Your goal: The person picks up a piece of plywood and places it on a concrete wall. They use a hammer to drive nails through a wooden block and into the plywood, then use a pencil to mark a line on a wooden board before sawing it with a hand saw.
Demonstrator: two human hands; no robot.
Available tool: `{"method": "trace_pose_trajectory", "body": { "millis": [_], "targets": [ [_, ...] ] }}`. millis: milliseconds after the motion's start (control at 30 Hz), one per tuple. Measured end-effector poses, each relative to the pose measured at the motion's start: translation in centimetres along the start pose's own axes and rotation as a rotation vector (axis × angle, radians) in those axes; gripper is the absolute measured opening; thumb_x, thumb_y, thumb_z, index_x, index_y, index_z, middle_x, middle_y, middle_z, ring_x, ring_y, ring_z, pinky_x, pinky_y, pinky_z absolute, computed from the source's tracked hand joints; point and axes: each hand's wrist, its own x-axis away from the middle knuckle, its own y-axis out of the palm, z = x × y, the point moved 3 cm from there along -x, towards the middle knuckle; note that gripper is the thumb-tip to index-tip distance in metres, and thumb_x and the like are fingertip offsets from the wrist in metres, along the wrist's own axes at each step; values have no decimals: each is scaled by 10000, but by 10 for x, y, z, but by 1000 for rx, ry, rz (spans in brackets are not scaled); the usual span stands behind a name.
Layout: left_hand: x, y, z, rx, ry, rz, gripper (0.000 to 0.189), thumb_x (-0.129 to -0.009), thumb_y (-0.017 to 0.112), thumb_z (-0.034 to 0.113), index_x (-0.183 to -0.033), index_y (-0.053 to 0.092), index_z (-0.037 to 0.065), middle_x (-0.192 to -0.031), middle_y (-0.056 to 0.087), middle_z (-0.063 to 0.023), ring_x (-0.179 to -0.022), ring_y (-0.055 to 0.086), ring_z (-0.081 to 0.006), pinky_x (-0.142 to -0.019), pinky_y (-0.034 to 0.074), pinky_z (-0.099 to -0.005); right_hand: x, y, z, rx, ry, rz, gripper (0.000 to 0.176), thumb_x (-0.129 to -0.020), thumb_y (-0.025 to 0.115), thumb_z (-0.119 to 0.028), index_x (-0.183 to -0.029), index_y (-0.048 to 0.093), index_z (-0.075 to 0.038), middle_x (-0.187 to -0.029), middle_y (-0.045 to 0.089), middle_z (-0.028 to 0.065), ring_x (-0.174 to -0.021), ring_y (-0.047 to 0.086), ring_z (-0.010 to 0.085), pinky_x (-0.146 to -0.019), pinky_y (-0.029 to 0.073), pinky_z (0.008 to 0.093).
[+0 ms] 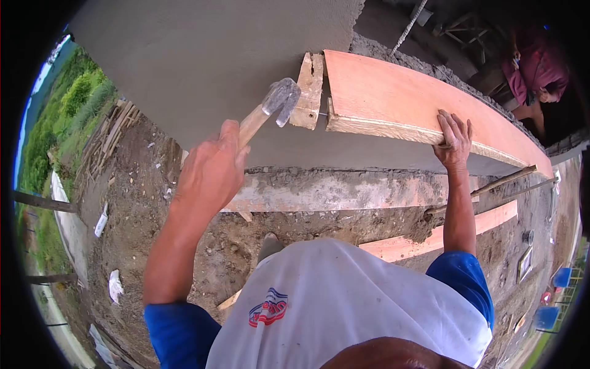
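My left hand point(212, 163) is wrapped round the wooden handle of a claw hammer point(281, 98), its metal head raised beside a short wood block point(308, 92). That block stands against the grey plastered wall point(215, 55), at the near end of a long reddish plywood board point(393, 86). A rough timber strip point(381, 128) runs along the board's lower edge. On the board's front edge rests my right hand point(453, 138), fingers spread over the top face and thumb side partly hidden.
A person in a maroon top point(541, 67) is at the upper right, beyond the wall opening. Two poles point(507, 181) prop the board's far end. Lower down lie a mortar-stained board point(332, 192) and another plank point(442, 234). Scrap wood point(114, 135) lies left.
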Motion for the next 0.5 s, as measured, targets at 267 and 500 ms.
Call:
{"method": "trace_pose_trajectory", "body": {
  "millis": [267, 500],
  "targets": [
    [7, 15, 34, -41, 516, -25, 190, -875, 551, 72, -1047, 472, 50, -843, 624, -213, -706, 673, -380, -580, 540, -483, -4, 1, -2, 77, 40, -91, 630, -654, 697, -157, -1275, 595, -191, -1335, 599, -34, -1221, 547, 231, -1133, 273, 504],
    [14, 26, 8, -111, 375, -95, 145, -871, 538, 69, -1006, 486, 75, -807, 615, -189, -700, 672, -388, -552, 531, -485, 0, 5, 2, 103, 37, -79, 620, -677, 704, -183, -1287, 590, -188, -1340, 598, -30, -1234, 543, 228, -1145, 248, 506]
  ]
}}
